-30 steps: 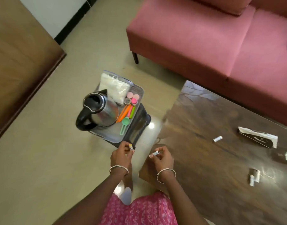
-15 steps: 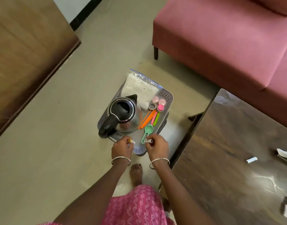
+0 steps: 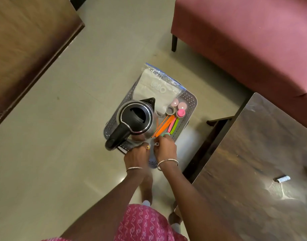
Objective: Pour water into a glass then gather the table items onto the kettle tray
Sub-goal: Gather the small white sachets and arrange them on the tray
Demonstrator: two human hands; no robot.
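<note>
Head view is showing me bending over the kettle tray (image 3: pixel 191 101) on the floor, with one small item pinched in each hand. My left hand (image 3: pixel 136 156) is nipping a yellow-tipped tube (image 3: pixel 148 147) between thumb and fingertips, and my right hand (image 3: pixel 165 151) is doing the same with a grey-tipped tube (image 3: pixel 156 144). Both hands are hovering over the near edge of the tray, just beside the base of the kettle (image 3: pixel 135 119) and close to the green spoon (image 3: pixel 165 134). I cannot tell whether either tube is touching the tray floor.

To do this well, I am judging that I should be lowering them onto the bare strip between the kettle and the orange clips (image 3: pixel 162 126). Laying them on their sides and letting go only once they are resting should keep them from rolling. I should also be keeping my knuckles off the kettle. A white tube (image 3: pixel 283 179) is lying on the table (image 3: pixel 253 145) to my right, so more gathering is waiting.
</note>
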